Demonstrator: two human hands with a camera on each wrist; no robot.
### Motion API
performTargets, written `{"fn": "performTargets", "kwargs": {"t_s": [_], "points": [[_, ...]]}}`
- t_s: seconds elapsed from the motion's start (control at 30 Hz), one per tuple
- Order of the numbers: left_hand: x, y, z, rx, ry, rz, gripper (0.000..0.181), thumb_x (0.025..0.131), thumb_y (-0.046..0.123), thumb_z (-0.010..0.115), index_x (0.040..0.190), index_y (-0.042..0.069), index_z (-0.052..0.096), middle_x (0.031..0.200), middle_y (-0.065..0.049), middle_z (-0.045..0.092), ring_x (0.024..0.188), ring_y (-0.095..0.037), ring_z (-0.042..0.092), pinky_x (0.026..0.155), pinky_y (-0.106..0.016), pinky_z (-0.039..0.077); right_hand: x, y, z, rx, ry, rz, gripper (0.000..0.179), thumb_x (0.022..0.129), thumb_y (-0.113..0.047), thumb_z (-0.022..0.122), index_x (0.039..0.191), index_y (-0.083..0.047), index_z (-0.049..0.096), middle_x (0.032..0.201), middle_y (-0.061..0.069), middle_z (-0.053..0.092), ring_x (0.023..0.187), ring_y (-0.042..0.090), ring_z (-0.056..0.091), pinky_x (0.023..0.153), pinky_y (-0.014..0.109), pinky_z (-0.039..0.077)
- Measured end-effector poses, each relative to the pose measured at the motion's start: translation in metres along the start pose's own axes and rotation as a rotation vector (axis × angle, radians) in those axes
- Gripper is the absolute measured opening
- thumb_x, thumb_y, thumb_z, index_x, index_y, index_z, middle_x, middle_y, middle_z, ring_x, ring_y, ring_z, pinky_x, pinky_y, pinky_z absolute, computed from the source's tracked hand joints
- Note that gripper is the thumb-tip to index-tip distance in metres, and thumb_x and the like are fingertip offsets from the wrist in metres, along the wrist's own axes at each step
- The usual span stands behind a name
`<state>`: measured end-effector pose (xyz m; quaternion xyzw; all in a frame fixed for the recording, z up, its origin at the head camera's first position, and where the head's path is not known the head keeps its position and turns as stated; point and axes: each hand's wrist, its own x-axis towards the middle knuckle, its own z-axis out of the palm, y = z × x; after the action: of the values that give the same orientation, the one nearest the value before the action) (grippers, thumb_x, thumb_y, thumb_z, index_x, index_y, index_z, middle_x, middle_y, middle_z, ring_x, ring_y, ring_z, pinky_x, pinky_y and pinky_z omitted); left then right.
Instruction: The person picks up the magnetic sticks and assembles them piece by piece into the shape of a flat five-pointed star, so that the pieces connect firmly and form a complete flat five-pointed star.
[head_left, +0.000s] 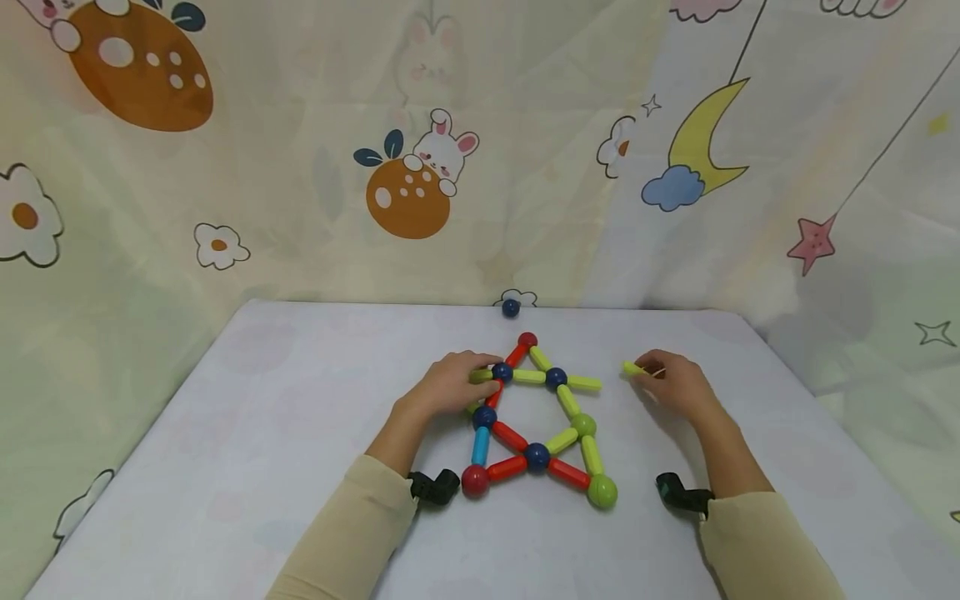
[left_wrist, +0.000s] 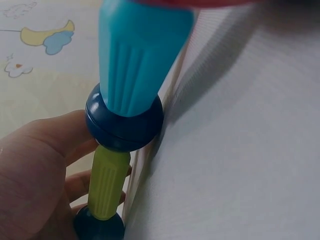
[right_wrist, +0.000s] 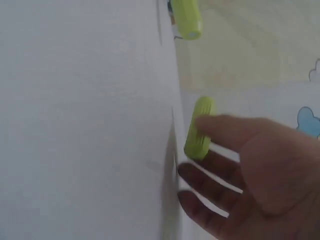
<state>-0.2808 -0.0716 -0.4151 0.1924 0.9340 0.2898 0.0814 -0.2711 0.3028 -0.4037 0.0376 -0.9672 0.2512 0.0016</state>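
Note:
A flat frame of magnetic rods and balls lies on the table, with red rods (head_left: 508, 436), yellow-green rods (head_left: 529, 377) and a blue rod (head_left: 480, 446). Dark blue balls (head_left: 537, 456), red balls (head_left: 475, 481) and green balls (head_left: 602, 492) join them. At its upper left, my left hand (head_left: 448, 383) holds a yellow-green rod (head_left: 480, 376) between thumb and forefinger, beside a dark blue ball (head_left: 502, 372). The left wrist view shows the thumb behind another ball (left_wrist: 125, 120); the fingertips are partly hidden. Right of the frame, my right hand (head_left: 673, 385) pinches a loose yellow-green rod (right_wrist: 200, 130).
A single dark blue ball (head_left: 511, 308) sits at the far edge of the white table (head_left: 300, 358). Behind the table hangs a patterned cloth (head_left: 300, 167). One yellow-green rod (head_left: 584, 383) juts from the frame towards the right hand.

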Motion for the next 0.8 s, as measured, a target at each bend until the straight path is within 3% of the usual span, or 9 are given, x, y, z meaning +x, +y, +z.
{"fn": "performTargets", "kwargs": {"t_s": [0.1, 0.23, 0.33, 0.43, 0.63, 0.8], "points": [[0.0, 0.001, 0.0, -0.001, -0.001, 0.002, 0.049, 0.1, 0.036, 0.065, 0.148, 0.029, 0.058, 0.142, -0.008, 0.061, 0.12, -0.027, 0.055, 0.101, -0.049, 0.052, -0.01, 0.003, 0.001, 0.153, -0.022, 0.047, 0.042, 0.103, -0.031, 0.063, 0.133, -0.001, 0.063, 0.126, 0.023, 0.067, 0.109, 0.035, 0.065, 0.085, 0.041, 0.056], [0.0, 0.001, 0.0, 0.004, 0.002, 0.004, 0.048, 0.1, 0.036, 0.065, 0.147, 0.029, 0.059, 0.141, -0.008, 0.062, 0.118, -0.026, 0.055, 0.102, -0.049, 0.052, -0.021, 0.009, 0.001, 0.375, -0.043, 0.101, 0.055, 0.103, -0.044, 0.062, 0.14, -0.003, 0.058, 0.128, 0.013, 0.066, 0.103, 0.014, 0.066, 0.082, 0.026, 0.054], [-0.001, 0.001, 0.001, 0.005, 0.005, 0.011, 0.048, 0.1, 0.036, 0.065, 0.147, 0.029, 0.059, 0.142, -0.008, 0.062, 0.12, -0.026, 0.055, 0.102, -0.05, 0.051, -0.025, 0.014, -0.001, 0.576, -0.06, 0.089, 0.056, 0.103, -0.041, 0.063, 0.14, 0.0, 0.056, 0.125, 0.001, 0.065, 0.1, 0.005, 0.066, 0.086, 0.023, 0.057], [-0.001, 0.0, 0.002, 0.006, 0.001, 0.023, 0.048, 0.101, 0.037, 0.064, 0.148, 0.029, 0.058, 0.144, -0.008, 0.061, 0.124, -0.028, 0.055, 0.104, -0.051, 0.051, -0.026, 0.017, -0.001, 0.743, -0.104, 0.074, 0.043, 0.102, -0.029, 0.067, 0.134, -0.002, 0.06, 0.116, -0.009, 0.065, 0.099, 0.004, 0.066, 0.088, 0.022, 0.058], [-0.001, -0.002, 0.001, 0.015, 0.004, 0.014, 0.048, 0.101, 0.038, 0.063, 0.148, 0.03, 0.058, 0.146, -0.008, 0.06, 0.128, -0.029, 0.054, 0.105, -0.052, 0.051, -0.022, 0.019, 0.0, 0.781, -0.239, 0.054, 0.02, 0.099, -0.018, 0.07, 0.119, -0.016, 0.071, 0.112, -0.01, 0.067, 0.097, 0.007, 0.067, 0.087, 0.021, 0.058], [-0.001, -0.004, 0.001, 0.009, 0.002, 0.013, 0.048, 0.101, 0.038, 0.063, 0.148, 0.03, 0.057, 0.147, -0.008, 0.059, 0.13, -0.03, 0.054, 0.106, -0.053, 0.05, -0.019, 0.015, 0.004, 0.67, -0.338, 0.03, 0.025, 0.096, -0.017, 0.073, 0.12, -0.012, 0.073, 0.108, -0.006, 0.067, 0.091, 0.011, 0.064, 0.08, 0.026, 0.057]]}}
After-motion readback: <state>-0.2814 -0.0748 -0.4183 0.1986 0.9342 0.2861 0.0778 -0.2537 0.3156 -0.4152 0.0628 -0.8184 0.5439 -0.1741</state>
